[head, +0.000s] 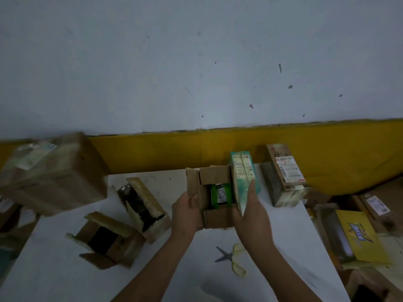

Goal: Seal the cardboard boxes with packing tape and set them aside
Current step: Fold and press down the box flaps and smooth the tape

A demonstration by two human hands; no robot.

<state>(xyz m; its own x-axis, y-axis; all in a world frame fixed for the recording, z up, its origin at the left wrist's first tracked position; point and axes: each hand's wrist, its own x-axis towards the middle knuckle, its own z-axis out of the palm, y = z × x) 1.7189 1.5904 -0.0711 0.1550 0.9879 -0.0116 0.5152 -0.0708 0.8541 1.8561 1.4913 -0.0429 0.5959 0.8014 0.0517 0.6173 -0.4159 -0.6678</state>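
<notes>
A small open cardboard box point(214, 176) sits at the middle of the white table point(196, 269), with a green packet point(221, 194) inside. My left hand point(187, 212) grips the box's left flap and wall. My right hand point(253, 212) holds a teal wrapped pack point(243, 171) upright against the box's right side. Two more open cardboard boxes lie to the left, one point(144, 205) with a dark bottle in it, the other point(106, 238) with dark contents. No packing tape is visible.
Yellow-handled scissors point(231, 257) lie on the table near my right forearm. A taped parcel point(283, 175) stands at the back right. A large wrapped carton point(52, 173) looms at the left. A yellow printed box point(359, 236) and other parcels crowd the right side.
</notes>
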